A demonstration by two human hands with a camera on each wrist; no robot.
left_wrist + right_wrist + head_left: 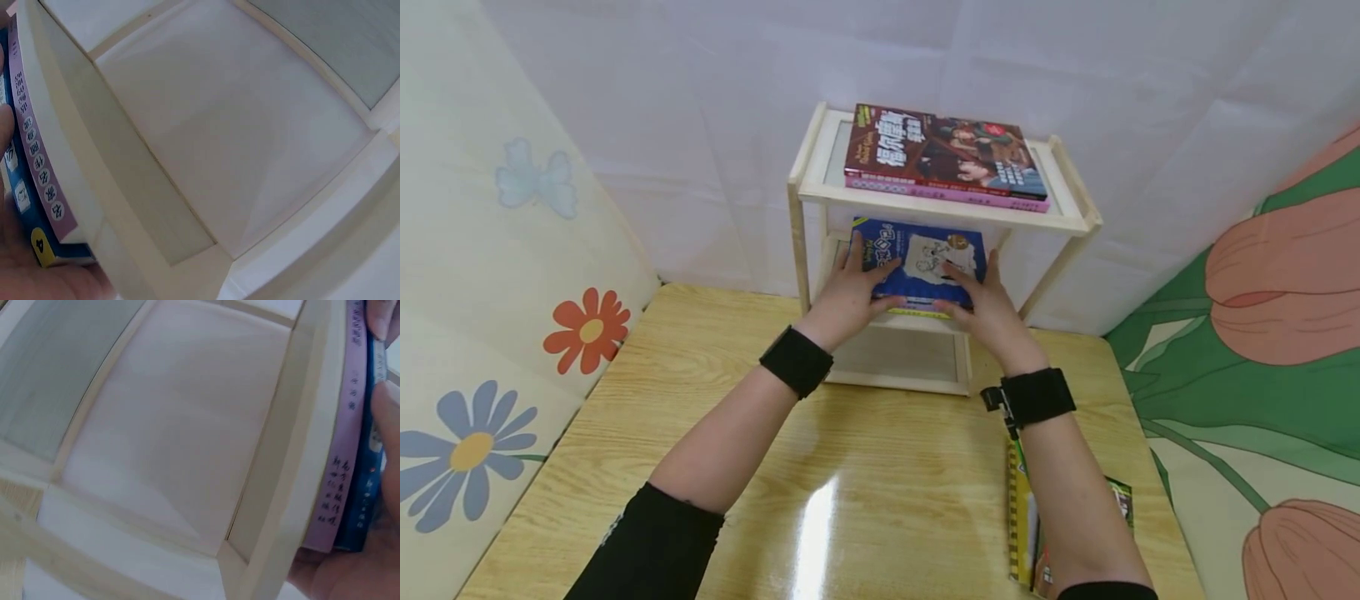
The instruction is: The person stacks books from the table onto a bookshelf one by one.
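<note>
While a blue illustrated paperback (921, 260) lay atop a purple-spined book (37, 156) midway up a pale wooden rack (801, 250), the outspread left hand (841, 298) and right hand (992, 310) touched the paperback's ends, presumably steadying it.

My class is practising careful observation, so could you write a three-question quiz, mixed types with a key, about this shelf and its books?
1. What lies directly under the blue book on the middle shelf?

2. True or false: on the top shelf, a red-brown book lies over a pink book.

3. The left grip and right grip both touch:
A) the pink book
B) the blue book
C) the tabletop

Key: 1. A purple book. 2. True. 3. B.
</note>
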